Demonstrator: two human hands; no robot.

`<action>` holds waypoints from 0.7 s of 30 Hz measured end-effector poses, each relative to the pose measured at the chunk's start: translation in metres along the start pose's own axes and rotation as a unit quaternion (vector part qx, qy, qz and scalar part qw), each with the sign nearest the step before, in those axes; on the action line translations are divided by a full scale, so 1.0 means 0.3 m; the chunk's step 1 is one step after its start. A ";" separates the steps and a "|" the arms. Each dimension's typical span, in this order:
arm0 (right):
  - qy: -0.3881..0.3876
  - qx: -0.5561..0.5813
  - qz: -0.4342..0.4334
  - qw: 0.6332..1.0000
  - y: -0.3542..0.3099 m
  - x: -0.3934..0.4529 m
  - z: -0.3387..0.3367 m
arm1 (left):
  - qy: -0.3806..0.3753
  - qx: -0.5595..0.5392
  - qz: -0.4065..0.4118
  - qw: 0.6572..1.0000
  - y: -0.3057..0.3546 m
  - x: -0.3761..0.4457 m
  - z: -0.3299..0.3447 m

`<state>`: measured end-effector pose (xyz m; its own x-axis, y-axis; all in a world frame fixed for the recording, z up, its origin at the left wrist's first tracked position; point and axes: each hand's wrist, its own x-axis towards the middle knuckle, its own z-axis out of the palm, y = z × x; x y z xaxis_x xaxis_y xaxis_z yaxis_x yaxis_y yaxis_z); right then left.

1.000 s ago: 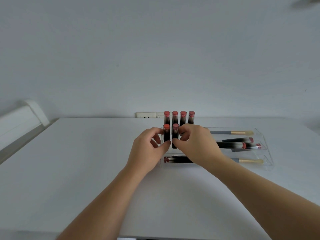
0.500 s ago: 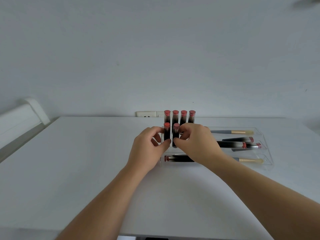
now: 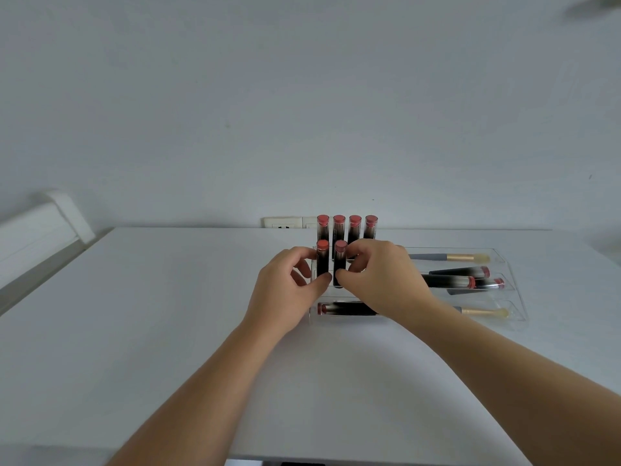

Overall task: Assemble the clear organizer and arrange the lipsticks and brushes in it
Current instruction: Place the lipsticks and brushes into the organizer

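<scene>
A clear organizer (image 3: 504, 264) lies on the white table. Four red-capped black lipsticks (image 3: 346, 228) stand upright in its back row. Two more stand in front of them. My left hand (image 3: 289, 294) pinches the left front lipstick (image 3: 322, 260) between thumb and forefinger. My right hand (image 3: 383, 280) pinches the right front lipstick (image 3: 340, 264) the same way. Another lipstick (image 3: 346, 309) lies flat in the front channel under my hands. To the right, two brushes (image 3: 450, 257) (image 3: 484, 311) and several lipsticks (image 3: 460, 277) lie in the tray's channels.
A wall socket (image 3: 285, 222) sits behind the organizer at the table's back edge. The white wall rises right behind the table (image 3: 168, 314). A white ledge (image 3: 40, 227) runs along the far left.
Both hands stay pinched on the two front lipsticks. The lipsticks sit very slightly higher in view; nothing else has moved.
</scene>
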<state>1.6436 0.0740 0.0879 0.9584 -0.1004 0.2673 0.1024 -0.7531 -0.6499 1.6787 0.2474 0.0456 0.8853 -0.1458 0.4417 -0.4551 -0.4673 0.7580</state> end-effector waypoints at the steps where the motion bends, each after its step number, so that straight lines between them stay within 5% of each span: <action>1: 0.000 0.002 -0.002 1.000 -0.001 -0.002 -0.005 | -0.001 -0.001 -0.001 1.000 0.000 0.000 -0.001; 9: 0.012 -0.015 -0.036 0.999 0.046 -0.018 -0.171 | 0.007 -0.033 -0.022 0.999 -0.001 -0.007 -0.012; 14: -0.068 -0.079 -0.045 0.994 0.132 -0.011 -0.364 | 0.005 -0.060 -0.074 0.995 -0.008 0.003 -0.012; 21: -0.184 -0.211 -0.035 0.959 0.238 -0.005 -0.449 | -0.097 -0.099 -0.107 0.985 -0.014 0.016 -0.020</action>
<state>1.6135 -0.0672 0.1371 0.9902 0.1381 -0.0188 0.1279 -0.9538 -0.2719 1.6842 0.2539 0.0474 0.9558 -0.2357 0.1758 -0.2487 -0.3293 0.9109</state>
